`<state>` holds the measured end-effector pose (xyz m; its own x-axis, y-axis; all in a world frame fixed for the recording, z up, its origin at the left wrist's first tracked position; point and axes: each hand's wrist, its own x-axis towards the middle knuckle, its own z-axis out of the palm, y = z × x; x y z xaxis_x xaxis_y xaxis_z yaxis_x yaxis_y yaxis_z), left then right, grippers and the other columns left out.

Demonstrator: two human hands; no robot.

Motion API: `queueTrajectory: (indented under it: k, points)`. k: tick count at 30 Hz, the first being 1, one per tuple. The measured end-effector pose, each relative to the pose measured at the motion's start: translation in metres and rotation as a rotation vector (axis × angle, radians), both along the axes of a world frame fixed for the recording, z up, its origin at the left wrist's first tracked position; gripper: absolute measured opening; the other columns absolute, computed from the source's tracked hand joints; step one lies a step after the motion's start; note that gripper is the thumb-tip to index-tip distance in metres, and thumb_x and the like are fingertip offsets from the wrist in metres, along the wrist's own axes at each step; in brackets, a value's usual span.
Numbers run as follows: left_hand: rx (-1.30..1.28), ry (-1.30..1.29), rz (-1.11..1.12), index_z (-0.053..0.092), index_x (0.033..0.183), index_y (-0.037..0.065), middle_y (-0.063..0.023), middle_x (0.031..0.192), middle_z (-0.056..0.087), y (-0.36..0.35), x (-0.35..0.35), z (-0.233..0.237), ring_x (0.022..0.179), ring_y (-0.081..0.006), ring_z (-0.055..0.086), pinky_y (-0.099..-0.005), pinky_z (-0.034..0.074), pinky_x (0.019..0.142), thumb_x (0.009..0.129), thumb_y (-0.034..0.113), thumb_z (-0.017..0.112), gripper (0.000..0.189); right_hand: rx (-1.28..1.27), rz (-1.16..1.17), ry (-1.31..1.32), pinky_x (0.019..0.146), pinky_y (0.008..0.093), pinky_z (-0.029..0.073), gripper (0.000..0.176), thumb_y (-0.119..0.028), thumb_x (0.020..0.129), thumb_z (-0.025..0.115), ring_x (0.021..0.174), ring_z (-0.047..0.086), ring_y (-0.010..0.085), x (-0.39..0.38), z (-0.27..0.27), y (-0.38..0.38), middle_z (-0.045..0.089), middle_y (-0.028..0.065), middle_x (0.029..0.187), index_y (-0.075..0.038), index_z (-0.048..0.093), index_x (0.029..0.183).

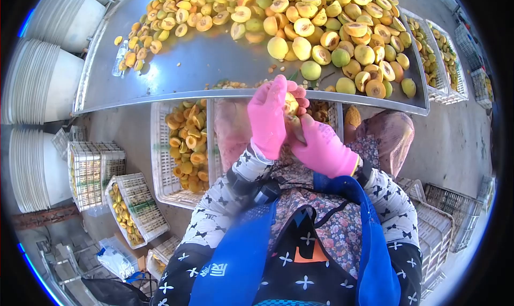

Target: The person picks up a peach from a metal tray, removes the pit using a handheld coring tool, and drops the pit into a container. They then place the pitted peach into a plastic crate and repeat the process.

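Note:
In front of my body, at the near edge of the metal table (214,85), my left hand (269,116) in a pink glove closes around a yellow peach (290,104). My right hand (323,148), gloved in the same pink, is curled just below and right of the fruit. Its thumb presses towards the peach; whatever sits inside those fingers is hidden. Halved peaches (303,27) and whole ones lie heaped on the table beyond my hands, many with brown pits or hollows showing. A few loose pits lie near the table's edge.
Below the table on the left stands a white crate (160,172) of peach halves. More filled crates (440,60) stand at the right end. A clear bottle (120,59) lies on the table's left. Stacked round white trays (35,84) line the left side. Empty-looking crates (436,226) sit behind right.

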<state>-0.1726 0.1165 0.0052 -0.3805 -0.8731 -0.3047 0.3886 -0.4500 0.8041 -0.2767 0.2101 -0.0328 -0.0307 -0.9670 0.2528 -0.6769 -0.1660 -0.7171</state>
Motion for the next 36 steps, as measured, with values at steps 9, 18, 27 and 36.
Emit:
queueTrajectory:
  k: [9, 18, 27, 36]
  points:
    - [-0.063, -0.116, -0.198, 0.066, 0.087, 0.0, -0.0131, 0.082, 0.069, -0.006, 0.008, 0.001, 0.069, -0.0209, 0.066, -0.0311, 0.055, 0.063, 0.102, 0.044, 0.048, 0.05, 0.181, 0.137, -0.384, 0.047, 0.0359, 0.044, 0.024, -0.013, 0.084, 0.067, 0.051, 0.059, 0.0235, 0.001, -0.005, 0.005, 0.059, 0.0098, 0.065, 0.001, 0.052, 0.097]
    - [-0.269, 0.127, -0.658, 0.067, 0.089, -0.003, -0.015, 0.082, 0.069, -0.027, 0.017, -0.013, 0.066, -0.0211, 0.065, -0.0311, 0.054, 0.063, 0.104, 0.034, 0.047, 0.045, 0.935, 0.373, -1.377, 0.043, 0.0256, 0.037, 0.011, -0.007, 0.084, 0.066, 0.046, 0.05, 0.0106, -0.016, 0.03, 0.008, 0.053, 0.0014, 0.06, -0.002, 0.056, 0.085]
    - [-0.84, -0.986, -0.176, 0.067, 0.111, 0.0, -0.0118, 0.109, 0.069, -0.082, 0.167, -0.015, 0.089, -0.0202, 0.068, -0.0319, 0.056, 0.078, 0.098, 0.027, 0.059, 0.03, 0.598, 0.356, -0.003, 0.069, 0.0469, 0.051, 0.032, -0.033, 0.086, 0.069, 0.077, 0.064, 0.0401, -0.04, -0.001, 0.039, 0.064, 0.0191, 0.076, -0.006, 0.056, 0.096]
    - [-0.702, -0.821, -0.201, 0.049, 0.14, 0.008, -0.0201, 0.138, 0.05, -0.147, -0.009, -0.065, 0.115, -0.029, 0.061, -0.038, 0.056, 0.085, 0.08, 0.028, 0.078, 0.07, 0.418, -0.132, 0.24, 0.071, 0.0494, 0.05, 0.029, -0.028, 0.084, 0.068, 0.081, 0.064, 0.0412, -0.083, -0.039, 0.008, 0.065, 0.0203, 0.082, -0.003, 0.057, 0.096]
